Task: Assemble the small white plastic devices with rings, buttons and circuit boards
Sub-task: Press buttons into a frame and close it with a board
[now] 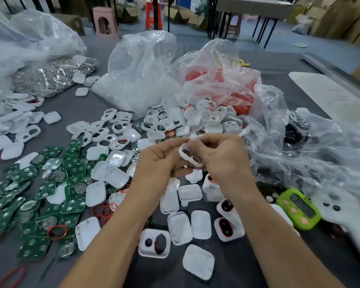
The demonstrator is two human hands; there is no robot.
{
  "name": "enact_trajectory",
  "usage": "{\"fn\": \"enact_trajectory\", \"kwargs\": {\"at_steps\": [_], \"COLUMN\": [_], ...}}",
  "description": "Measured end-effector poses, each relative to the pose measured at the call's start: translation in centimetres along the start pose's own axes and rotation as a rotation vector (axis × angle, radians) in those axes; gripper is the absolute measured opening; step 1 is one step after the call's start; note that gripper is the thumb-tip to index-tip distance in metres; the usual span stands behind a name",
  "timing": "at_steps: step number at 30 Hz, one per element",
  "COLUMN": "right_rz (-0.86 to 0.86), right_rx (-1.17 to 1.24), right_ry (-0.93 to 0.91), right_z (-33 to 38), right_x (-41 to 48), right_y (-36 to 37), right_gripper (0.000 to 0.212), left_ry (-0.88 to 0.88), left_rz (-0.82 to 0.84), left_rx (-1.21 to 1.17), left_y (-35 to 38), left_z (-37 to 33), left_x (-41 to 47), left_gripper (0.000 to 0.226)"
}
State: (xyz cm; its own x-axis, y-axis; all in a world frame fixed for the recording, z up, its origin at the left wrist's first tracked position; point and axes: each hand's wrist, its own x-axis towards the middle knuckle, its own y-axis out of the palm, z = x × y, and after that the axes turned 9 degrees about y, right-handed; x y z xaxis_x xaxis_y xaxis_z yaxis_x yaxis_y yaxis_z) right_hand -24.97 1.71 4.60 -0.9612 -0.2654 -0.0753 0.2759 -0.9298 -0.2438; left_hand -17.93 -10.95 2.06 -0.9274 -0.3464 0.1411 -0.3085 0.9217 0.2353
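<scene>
Nearest me: loose white covers (197, 261), not yet fitted. Circuit boards (29, 204): heaped at nine o'clock of my hands, so I judge most of the work remains. Left hand (156, 161): pinches the white shell (190, 155), which sits at its three o'clock. Right hand (222, 159): curled round the same shell, dark buttons seated. Buttoned units (229, 225): a few, at five o'clock.

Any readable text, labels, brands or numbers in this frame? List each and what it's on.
No text is legible.
On the green device with a screen: display blurred, no digits readable.
On the green circuit boards: markings too small to read.
On the cardboard boxes at the back: blurred, no print readable.
On the white housing held by the left hand and right hand: no print visible.
</scene>
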Motion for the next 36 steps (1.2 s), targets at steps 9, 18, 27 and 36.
{"fn": "enact_trajectory", "kwargs": {"at_steps": [9,18,27,36], "right_rz": [-0.3,0.383,0.096,-0.117], "right_rx": [-0.471,-0.922,-0.718,-0.303], "right_ry": [-0.286,-0.178,-0.158,-0.142], "right_z": [1.7,2.7,0.1,-2.2], "right_x": [0.1,1.2,-0.2,-1.9], "right_y": [2.2,3.2,1.0,-2.2], "right_gripper": [0.019,0.021,0.016,0.011], "left_ry": [-0.114,0.02,0.015,0.12], "left_rz": [-0.203,-0.689,-0.525,-0.183], "left_rx": [-0.304,-0.375,-0.035,0.383], "left_y": [-1.4,-5.2,-4.2,0.1], "left_z": [-0.5,-1.1,-0.8,0.2], "left_x": [1.0,2.1,1.6,-0.4], "left_gripper": [0.021,0.005,0.007,0.016]}}
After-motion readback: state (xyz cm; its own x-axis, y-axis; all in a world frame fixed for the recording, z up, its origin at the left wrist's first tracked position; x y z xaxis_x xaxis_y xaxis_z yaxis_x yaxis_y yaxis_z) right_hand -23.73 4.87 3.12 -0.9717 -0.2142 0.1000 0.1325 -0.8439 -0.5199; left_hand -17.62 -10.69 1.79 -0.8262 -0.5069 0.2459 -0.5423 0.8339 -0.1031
